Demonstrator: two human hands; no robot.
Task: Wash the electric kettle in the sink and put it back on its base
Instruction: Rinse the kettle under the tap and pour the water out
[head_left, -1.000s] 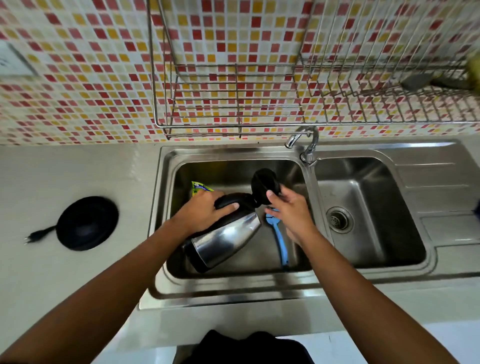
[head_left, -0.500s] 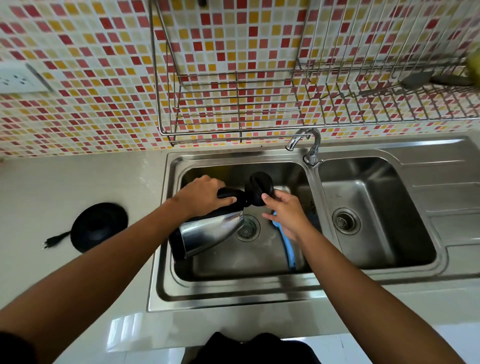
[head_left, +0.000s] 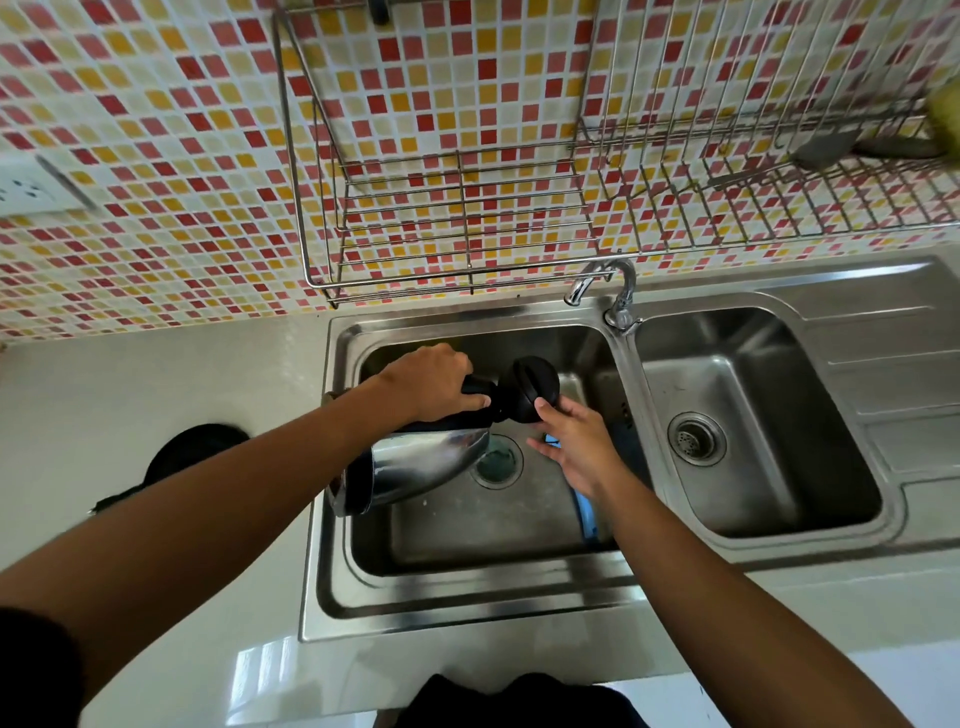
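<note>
The steel electric kettle (head_left: 421, 467) hangs tipped on its side over the left sink basin (head_left: 467, 525), mouth pointing right toward the drain. My left hand (head_left: 431, 382) is shut on its black handle. The black lid (head_left: 535, 387) stands open at the kettle's top. My right hand (head_left: 576, 447) is just below the lid, one fingertip touching its edge and the other fingers spread. The round black kettle base (head_left: 195, 447) lies on the counter left of the sink, partly hidden by my left forearm.
A blue-handled brush (head_left: 587, 514) lies in the left basin under my right wrist. The tap (head_left: 613, 291) stands between the two basins, and the right basin (head_left: 753, 426) holds nothing. A wire dish rack (head_left: 467, 208) hangs on the tiled wall. A wall socket (head_left: 26, 189) sits at left.
The kettle has been lifted and swung left, its bottom now above the sink's left rim. My right hand has dropped a little below the lid.
</note>
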